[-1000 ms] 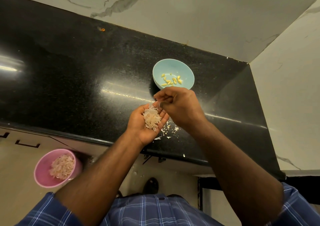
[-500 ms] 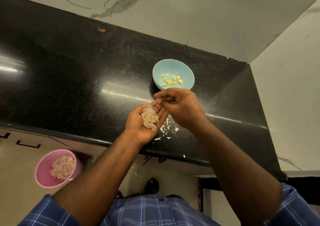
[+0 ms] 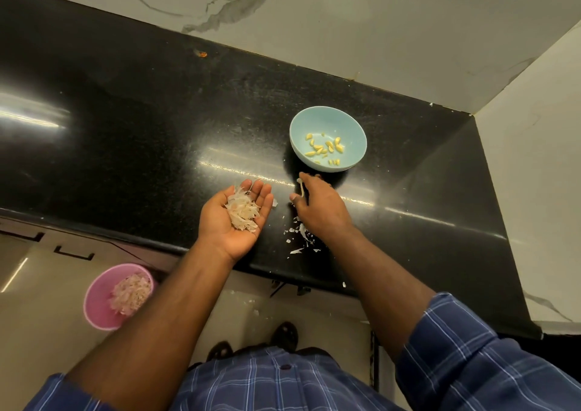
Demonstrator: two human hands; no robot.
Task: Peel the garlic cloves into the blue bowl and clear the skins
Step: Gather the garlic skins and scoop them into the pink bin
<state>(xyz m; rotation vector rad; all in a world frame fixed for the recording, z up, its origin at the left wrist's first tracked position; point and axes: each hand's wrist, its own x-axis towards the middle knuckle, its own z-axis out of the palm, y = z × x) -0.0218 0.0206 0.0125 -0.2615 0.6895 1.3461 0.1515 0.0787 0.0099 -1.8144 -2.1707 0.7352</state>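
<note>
Papery garlic skins [image 3: 243,214] are piled in my left hand [image 3: 234,218], which lies palm up and flat-fingered over the front of the black desk [image 3: 125,146]. What changed in the last second: both hands were bunched together over that pile, and now the right hand [image 3: 317,204] has split off toward the blue bowl [image 3: 355,127]. It sits just short of the rim, fingers curled, pinching something pale and thin [image 3: 301,187]. Looks like a stem or a strip of skin, but I honestly can't tell, it's too small.

My read is that peeling is basically done and this is cleanup. Peeled cloves [image 3: 325,149] are sitting in the bowl, and loose flakes [image 3: 298,237] remain on the desk under the right wrist, so those need gathering.

Pink bowl [image 3: 103,300] down on the floor side to the left already holds a heap of skins, probably where this handful goes.

Hard to see: the right fingertips are mostly hidden behind the back of the hand, and the wrist may cover more flakes.
</note>
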